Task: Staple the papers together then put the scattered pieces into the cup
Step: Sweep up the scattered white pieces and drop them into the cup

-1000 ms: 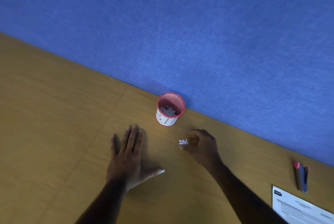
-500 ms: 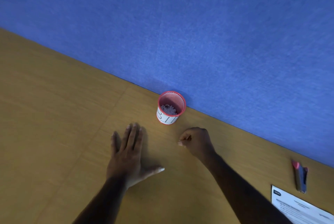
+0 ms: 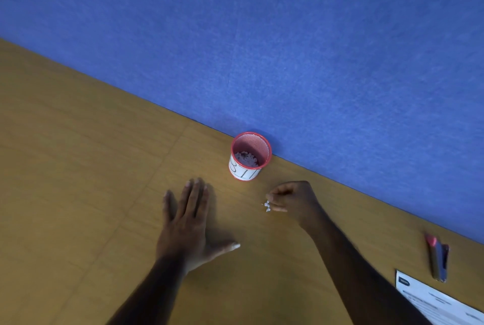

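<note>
The left hand (image 3: 187, 222) lies flat and spread on the table (image 3: 78, 167), empty. Right of it, the right hand (image 3: 293, 200) pinches the white pieces (image 3: 267, 206) at its fingertips. The cup (image 3: 250, 156) stands near, up-left of the pinch, nothing between. Stapler (image 3: 438, 259) and papers (image 3: 432, 301) lie far right.

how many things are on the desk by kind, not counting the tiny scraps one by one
red mesh cup: 1
stapler: 1
printed papers, one stack: 1
cluster of white scraps pinched in the right hand: 1
hands on the desk, the left hand flat: 2
total: 6
More scraps lie in the cup, too small to count.
</note>
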